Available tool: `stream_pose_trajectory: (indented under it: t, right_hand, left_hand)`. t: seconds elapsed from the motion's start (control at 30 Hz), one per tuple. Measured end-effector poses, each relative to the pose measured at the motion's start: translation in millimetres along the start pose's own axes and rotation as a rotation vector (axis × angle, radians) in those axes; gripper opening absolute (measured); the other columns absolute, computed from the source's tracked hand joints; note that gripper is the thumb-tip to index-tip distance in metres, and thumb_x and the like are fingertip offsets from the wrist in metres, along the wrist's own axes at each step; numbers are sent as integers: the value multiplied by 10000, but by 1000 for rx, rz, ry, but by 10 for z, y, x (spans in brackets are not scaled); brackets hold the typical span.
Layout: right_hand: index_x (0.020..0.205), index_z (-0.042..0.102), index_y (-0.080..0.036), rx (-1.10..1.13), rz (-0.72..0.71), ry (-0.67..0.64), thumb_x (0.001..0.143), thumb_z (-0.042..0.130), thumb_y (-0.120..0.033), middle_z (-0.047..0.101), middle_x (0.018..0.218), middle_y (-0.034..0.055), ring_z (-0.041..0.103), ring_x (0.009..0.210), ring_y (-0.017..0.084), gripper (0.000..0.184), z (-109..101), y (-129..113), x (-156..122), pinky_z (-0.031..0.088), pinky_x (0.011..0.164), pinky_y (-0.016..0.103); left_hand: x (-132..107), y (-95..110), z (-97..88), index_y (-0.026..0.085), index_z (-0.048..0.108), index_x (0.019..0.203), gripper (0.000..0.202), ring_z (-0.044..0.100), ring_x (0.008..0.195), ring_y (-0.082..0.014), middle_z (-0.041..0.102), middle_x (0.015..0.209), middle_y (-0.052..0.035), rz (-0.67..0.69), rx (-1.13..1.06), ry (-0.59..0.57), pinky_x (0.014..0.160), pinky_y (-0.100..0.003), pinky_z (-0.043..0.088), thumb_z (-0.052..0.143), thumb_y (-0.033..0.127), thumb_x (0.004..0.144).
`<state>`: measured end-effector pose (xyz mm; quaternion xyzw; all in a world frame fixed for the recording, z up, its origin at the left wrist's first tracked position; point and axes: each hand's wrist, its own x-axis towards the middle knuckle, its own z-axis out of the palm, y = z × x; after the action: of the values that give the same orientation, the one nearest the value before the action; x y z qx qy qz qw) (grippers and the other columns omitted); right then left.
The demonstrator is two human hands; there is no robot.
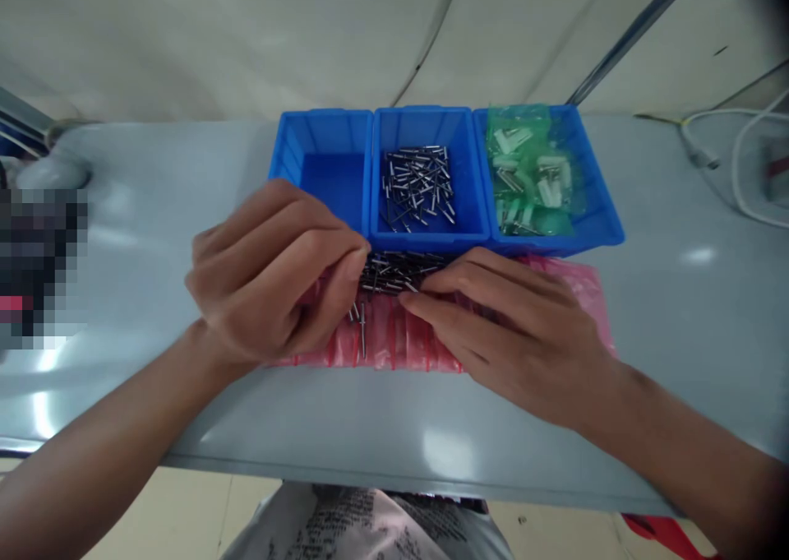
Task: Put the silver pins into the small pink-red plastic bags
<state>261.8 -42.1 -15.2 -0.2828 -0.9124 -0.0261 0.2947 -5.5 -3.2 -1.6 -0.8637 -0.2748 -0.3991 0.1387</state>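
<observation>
My left hand (277, 272) sits at the near edge of the middle blue bin, its thumb and fingertips pinched at the mouth of a pink plastic bag (394, 338). What lies between those fingertips is hidden. A heap of thin metal rivets (400, 270) lies at the bag's mouth, and a few stick out below my left thumb. My right hand (505, 338) lies over the bag from the right, its thumb reaching the rivets. More rivets (417, 188) lie loose in the middle bin (425, 124).
Three joined blue bins stand on a grey table (154, 395): the left one (326, 136) and a right one (601, 215) holding green bags of white parts (530, 173). White cable (727, 149) lies at back right, and a pixelated blur (37, 256) covers the far left.
</observation>
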Motion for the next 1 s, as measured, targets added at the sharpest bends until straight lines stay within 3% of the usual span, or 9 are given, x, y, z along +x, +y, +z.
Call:
stream_pose_trajectory:
  t: [0.1, 0.2, 0.3, 0.37, 0.5, 0.63, 0.7, 0.83, 1.0]
  right_hand:
    - [1112, 759, -194, -111, -14, 56, 951, 747, -81, 798, 1035, 67, 692, 878, 200, 198, -107, 43, 31, 614, 730, 363]
    - [1156, 769, -211, -191, 6, 67, 938, 782, -137, 811, 1092, 97, 722, 906, 246, 231, -281, 195, 44, 623, 778, 415]
    - [1257, 776, -205, -228, 41, 36, 951, 812, -239, 788, 1209, 142, 734, 988, 291, 310, -391, 388, 25, 630, 829, 460]
    - [1239, 788, -273, -144, 126, -3, 1005, 759, -278, 771, 1232, 105, 744, 1073, 275, 236, -379, 473, 4, 638, 878, 435]
    - [1126, 772, -321, 9, 297, 75, 1067, 681, -301, 755, 1014, -2, 730, 889, 171, 110, -266, 471, -4, 618, 742, 319]
    - [1085, 754, -299, 38, 336, 90, 1065, 671, -245, 751, 953, -8, 705, 825, 163, 101, -253, 415, 26, 594, 707, 319]
    - [1081, 757, -289, -34, 233, 83, 1026, 720, -220, 759, 1000, 21, 699, 899, 193, 95, -272, 400, 38, 595, 765, 352]
    - [1137, 766, -189, -223, -153, 41, 999, 758, -236, 763, 980, 73, 643, 872, 211, 146, -230, 293, 60, 572, 755, 371]
    - [1183, 785, -146, -230, -183, -153, 999, 678, -98, 761, 938, 65, 654, 848, 210, 218, -117, 68, 95, 552, 713, 374]
  left_hand:
    - [36, -28, 20, 215, 699, 1258, 311, 748, 1128, -243, 771, 1262, -83, -43, -25, -117, 973, -457, 685, 728, 165, 953]
    - [38, -54, 39, 228, 627, 1441, 456, 677, 1416, -298, 644, 1558, -142, -79, -44, -273, 1196, -514, 651, 726, 220, 996]
    - [4, -95, 53, 205, 593, 1488, 487, 588, 1557, -330, 572, 1649, -178, -37, -29, -360, 1268, -559, 620, 717, 228, 1017]
    - [-25, -131, 61, 217, 591, 1489, 473, 544, 1596, -323, 564, 1662, -168, -9, -26, -376, 1278, -560, 616, 685, 181, 1027]
    - [-63, -193, 82, 231, 626, 1464, 470, 530, 1599, -308, 599, 1635, -140, 5, -70, -354, 1287, -536, 616, 654, 98, 1014]
    - [-52, -215, 75, 226, 665, 1421, 449, 559, 1574, -296, 631, 1605, -123, 24, -88, -343, 1287, -492, 618, 685, 91, 993]
    - [-8, -228, 44, 225, 671, 1414, 423, 582, 1554, -290, 647, 1587, -117, 40, -71, -356, 1273, -480, 627, 705, 139, 1002]
    - [191, -301, -20, 241, 642, 1457, 436, 713, 1412, -270, 740, 1466, -71, 106, -23, -402, 1182, -462, 684, 713, 307, 1032]
    - [446, -334, 43, 228, 733, 1235, 234, 830, 1063, -241, 843, 1149, -29, 146, 122, -389, 865, -359, 699, 663, 361, 1055]
